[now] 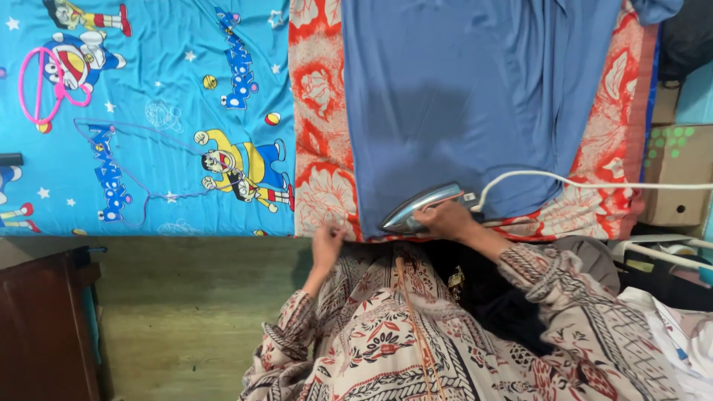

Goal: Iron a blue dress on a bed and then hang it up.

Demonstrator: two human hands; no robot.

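Head view: one blue cartoon bedsheet [148, 111] covers the bed, with one red floral cloth [319, 148] beside it and one blue garment [460, 96] spread on that. The right hand [445, 220], fingers wrapped around the handle, holds one iron [416, 208] at the garment's near edge, its one white cord [594, 182] trailing right. The left hand [327, 245] touches the floral cloth's edge, seemingly pinching it.

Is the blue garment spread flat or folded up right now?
Spread flat: the blue garment lies open over the red floral cloth, with the iron on its near edge under the right hand.
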